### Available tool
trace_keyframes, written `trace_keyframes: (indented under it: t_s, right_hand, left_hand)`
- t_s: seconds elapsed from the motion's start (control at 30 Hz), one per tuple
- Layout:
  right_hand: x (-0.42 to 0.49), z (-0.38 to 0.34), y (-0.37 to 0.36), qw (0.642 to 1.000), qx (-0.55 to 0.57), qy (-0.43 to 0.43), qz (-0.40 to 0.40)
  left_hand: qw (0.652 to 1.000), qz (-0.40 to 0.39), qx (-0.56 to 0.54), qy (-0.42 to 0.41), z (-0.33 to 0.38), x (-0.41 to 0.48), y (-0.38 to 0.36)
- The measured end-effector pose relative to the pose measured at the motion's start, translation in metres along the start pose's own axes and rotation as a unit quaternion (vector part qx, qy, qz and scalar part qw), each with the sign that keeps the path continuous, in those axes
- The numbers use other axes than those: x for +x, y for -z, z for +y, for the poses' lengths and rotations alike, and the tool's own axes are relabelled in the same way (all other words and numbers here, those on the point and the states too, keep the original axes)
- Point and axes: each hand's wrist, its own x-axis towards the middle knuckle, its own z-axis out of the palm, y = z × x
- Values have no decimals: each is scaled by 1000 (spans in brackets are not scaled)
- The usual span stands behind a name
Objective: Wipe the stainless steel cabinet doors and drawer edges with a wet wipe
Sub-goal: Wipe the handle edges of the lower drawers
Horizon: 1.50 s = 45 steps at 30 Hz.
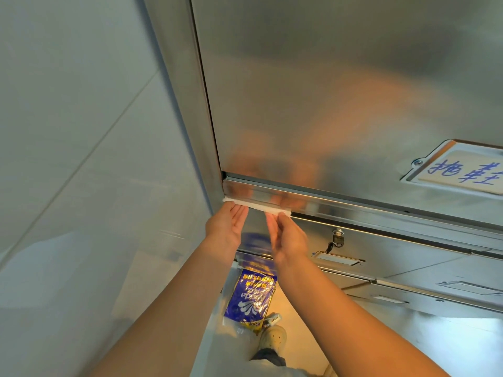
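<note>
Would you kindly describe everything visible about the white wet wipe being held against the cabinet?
The wet wipe is a white, soft-looking sheet folded into a long narrow strip. It lies along the lower edge of the steel rail below the big cabinet door, starting at the left corner. The left hand presses its left end with flat fingers, and the right hand presses its right end. Only its front edge shows; the rest is hidden.

Brushed, softly reflective steel cabinet door (326, 91); white fibrous wet wipe (258, 208).
</note>
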Motion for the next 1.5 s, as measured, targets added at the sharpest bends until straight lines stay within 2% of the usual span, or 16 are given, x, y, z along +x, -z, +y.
trace_keyframes:
  t_s: [0.2, 0.37, 0.43, 0.53, 0.73, 0.8, 0.97, 1.1, 1.23, 1.37, 1.5]
  right_hand:
    - [-4, 2, 31, 998, -64, -5, -25]
    - [-5, -14, 85, 997, -66, -16, -28]
    - [-6, -29, 110, 995, -101, -6, -24]
    - [-5, -56, 153, 987, -159, 30, -18]
    - [12, -126, 263, 948, -305, 87, 17]
    - [22, -151, 310, 940, -330, 76, 38]
    - [54, -203, 412, 950, -298, 26, 89]
    - [108, -218, 467, 956, -270, 18, 116]
    - [185, -209, 500, 959, -257, 48, 108]
    - [265, -196, 526, 959, -261, 94, 64]
    - [348, -173, 555, 967, -212, 136, 31]
  left_hand:
    - [994, 14, 106, -19, -14, -16, 22]
    - [978, 29, 202, -40, -56, -45, 28]
    - [956, 39, 280, -75, -81, -57, 26]
    - [906, 36, 401, -131, -126, -72, 20]
    - [827, 31, 535, -169, -245, -102, -3]
    - [834, 20, 530, -151, -293, -110, -12]
    - [889, -6, 456, -44, -405, -112, -40]
    - [896, -11, 445, 0, -476, -75, -49]
    - [872, -13, 487, -57, -534, -8, -43]
    - [853, -55, 501, -137, -577, 64, -30]
    - [846, -93, 490, -189, -621, 144, -15]
